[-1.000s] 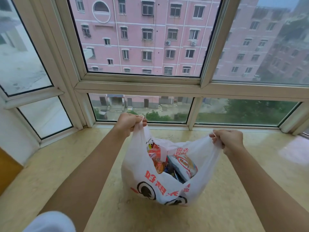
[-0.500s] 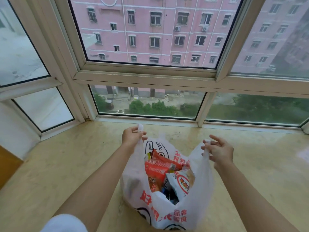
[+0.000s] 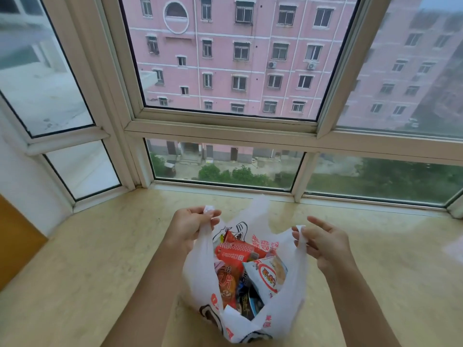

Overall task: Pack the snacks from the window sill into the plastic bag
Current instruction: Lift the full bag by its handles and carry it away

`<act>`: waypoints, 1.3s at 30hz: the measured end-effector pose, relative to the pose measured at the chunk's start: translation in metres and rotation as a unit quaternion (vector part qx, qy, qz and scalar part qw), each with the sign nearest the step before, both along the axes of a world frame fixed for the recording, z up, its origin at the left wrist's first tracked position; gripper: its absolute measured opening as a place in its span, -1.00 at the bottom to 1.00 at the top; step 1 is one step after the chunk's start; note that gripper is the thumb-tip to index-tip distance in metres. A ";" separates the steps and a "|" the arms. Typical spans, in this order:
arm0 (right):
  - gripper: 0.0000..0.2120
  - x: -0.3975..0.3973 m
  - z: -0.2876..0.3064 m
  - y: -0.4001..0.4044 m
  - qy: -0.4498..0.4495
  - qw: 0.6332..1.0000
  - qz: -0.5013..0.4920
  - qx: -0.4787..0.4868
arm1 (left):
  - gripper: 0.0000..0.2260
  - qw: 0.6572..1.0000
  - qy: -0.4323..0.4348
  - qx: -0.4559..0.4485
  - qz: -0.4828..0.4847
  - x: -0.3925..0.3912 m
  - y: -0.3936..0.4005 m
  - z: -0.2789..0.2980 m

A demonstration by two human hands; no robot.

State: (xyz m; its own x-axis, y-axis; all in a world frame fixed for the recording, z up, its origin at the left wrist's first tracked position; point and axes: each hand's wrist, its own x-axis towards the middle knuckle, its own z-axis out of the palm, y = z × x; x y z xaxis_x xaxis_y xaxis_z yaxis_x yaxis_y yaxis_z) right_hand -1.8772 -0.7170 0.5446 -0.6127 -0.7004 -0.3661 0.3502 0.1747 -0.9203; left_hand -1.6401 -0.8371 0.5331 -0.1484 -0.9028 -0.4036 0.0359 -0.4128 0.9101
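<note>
We see the plastic bag (image 3: 200, 276) standing on the window sill (image 3: 87, 266) before the window (image 3: 225, 131), snack packets (image 3: 238, 261) inside it, our hands at either handle.

sill (image 3: 100, 259) bare both sides | bag (image 3: 198, 276) mouth open (snacks (image 3: 233, 254) fill it)

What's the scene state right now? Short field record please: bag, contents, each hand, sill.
bag: white plastic bag with red and black print, standing on the sill, mouth open
contents: snack packets inside, red, orange and white ones on top
left hand: left hand grips one bag handle
right hand: right hand pinches the other handle, index finger extended
sill: window sill, beige stone, no loose snacks in view
task status: packing looks done
</note>
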 end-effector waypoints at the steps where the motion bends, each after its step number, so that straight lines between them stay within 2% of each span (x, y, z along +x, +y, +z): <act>1: -0.60 0.001 0.002 0.005 -0.002 1.000 0.005 -0.003 | -0.79 1.000 0.000 -0.002 0.004 0.002 0.007 0.003; 9: -0.62 0.000 0.016 0.032 -0.027 0.998 0.062 -0.013 | -0.75 0.998 -0.014 -0.015 0.065 0.005 0.071 0.025; 15: -0.75 0.004 0.032 0.061 -0.030 0.985 0.168 -0.039 | -0.85 0.987 -0.016 -0.046 0.151 0.023 0.146 0.047; 20: -0.79 0.027 0.047 0.088 -0.024 0.958 0.278 -0.063 | -0.90 0.966 -0.008 -0.057 0.253 0.049 0.221 0.059; 25: -0.77 0.072 0.058 0.108 -0.019 0.917 0.393 -0.072 | -0.90 0.934 -0.002 -0.044 0.356 0.088 0.292 0.064; 32: -0.77 0.167 0.051 0.140 -0.003 0.834 0.549 -0.056 | -0.87 0.876 -0.004 -0.023 0.482 0.152 0.404 0.058; 39: -0.77 0.284 0.026 0.192 0.001 0.766 0.643 -0.007 | -0.89 0.811 -0.014 0.006 0.584 0.223 0.500 0.044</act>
State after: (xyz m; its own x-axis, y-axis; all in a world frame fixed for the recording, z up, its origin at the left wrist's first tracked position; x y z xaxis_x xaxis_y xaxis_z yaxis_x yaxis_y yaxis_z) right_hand -1.5935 -0.5248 0.5702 0.5868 -0.7286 -0.3533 -0.1043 0.3646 -0.9253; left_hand -1.4174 -0.3375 0.5774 0.8162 -0.4160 -0.4009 0.3875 -0.1205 0.9139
